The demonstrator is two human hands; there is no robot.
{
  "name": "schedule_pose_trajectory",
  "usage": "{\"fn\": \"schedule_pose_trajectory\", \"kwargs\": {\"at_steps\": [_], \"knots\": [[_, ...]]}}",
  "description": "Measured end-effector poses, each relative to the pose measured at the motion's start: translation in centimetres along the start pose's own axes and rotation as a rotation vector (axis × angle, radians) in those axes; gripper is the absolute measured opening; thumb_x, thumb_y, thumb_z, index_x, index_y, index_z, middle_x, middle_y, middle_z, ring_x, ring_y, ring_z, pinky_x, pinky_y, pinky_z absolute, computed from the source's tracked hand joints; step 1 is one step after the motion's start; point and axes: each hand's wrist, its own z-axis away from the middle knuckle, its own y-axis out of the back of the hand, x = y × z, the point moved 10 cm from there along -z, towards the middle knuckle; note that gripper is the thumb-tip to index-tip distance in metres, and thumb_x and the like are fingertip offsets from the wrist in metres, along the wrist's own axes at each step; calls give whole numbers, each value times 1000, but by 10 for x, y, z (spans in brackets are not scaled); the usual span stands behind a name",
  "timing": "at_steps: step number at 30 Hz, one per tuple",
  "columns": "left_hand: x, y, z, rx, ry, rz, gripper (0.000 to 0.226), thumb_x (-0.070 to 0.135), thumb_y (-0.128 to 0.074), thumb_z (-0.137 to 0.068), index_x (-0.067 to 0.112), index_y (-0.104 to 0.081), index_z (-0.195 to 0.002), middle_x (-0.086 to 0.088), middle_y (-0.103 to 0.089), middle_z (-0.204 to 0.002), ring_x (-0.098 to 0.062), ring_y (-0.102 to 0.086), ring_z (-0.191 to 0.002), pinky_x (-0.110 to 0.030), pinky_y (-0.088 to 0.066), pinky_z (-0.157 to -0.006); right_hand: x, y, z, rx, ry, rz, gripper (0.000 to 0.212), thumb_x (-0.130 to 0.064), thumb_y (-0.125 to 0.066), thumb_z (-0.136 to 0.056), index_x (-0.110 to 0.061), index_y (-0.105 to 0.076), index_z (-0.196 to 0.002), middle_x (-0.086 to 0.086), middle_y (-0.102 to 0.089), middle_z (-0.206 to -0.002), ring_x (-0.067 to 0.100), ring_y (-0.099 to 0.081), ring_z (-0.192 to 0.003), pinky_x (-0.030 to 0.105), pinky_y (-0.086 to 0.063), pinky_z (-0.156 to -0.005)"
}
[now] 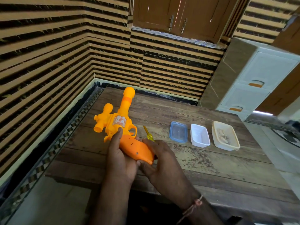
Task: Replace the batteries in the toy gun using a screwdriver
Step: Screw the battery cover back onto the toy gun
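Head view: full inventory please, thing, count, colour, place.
toy gun: 1, yellow-orange with darker orange grip, held over the table's left part, barrel pointing away
screwdriver: 1, clear yellow handle, on the table just right of the gun, partly behind the right hand
lid: 1, clear with blue rim, table centre
container: 1, white, right of the lid
tray: 1, cream, rightmost, small items inside, unclear
table: 1, worn brown wood
drawer unit: 1, white with orange handles, far right
left hand: grips the gun's grip
right hand: holds the grip's butt end
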Motion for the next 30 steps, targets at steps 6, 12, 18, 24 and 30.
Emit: {"fn": "schedule_pose_trajectory", "kwargs": {"at_steps": [6,12,18,24,30], "knots": [[2,3,-1,32,12,-16,48,44,-57,-92,15,-57,-131,-12,-63,-105,-23,-64,-84,-38,-56,-62,-1,-2,-9,-10,19,27,54,-32,-68,-85,-34,-49,-136,-5,-50,-114,5,-47,-100,0,-30,-83],[3,2,2,92,-10,-46,36,38,-48,-99,18,-56,-129,-9,-66,-108,-23,-66,-83,-32,-55,-52,-1,-3,-15,-2,25,57,50,-29,-68,-86,-26,-53,-134,-3,-51,-115,1,-41,-95,1,-30,-81],[17,38,0,428,-86,-135,23,34,-58,-94,21,-64,-113,-7,-67,-115,-22,-65,-98,-36,-50,-71,7,-11,-16,-43,-15,102,54,-28,-66,-87,-24,-48,-138,1,-49,-128,14,-47,-115,16,-32,-92],[47,48,7,539,-241,-235,15,35,-55,-91,28,-67,-86,1,-70,-97,-12,-65,-88,-29,-45,-68,14,-16,-15,-40,-35,82,56,-28,-66,-88,-25,-46,-141,0,-45,-134,12,-44,-119,14,-30,-95],[71,56,27,695,-438,-341,45,54,-55,-62,24,-70,-94,-3,-72,-96,-27,-70,-89,-57,-57,-83,19,-31,-8,-62,-62,98,58,-30,-63,-90,-30,-39,-143,-2,-39,-139,15,-40,-124,25,-36,-105]]}}
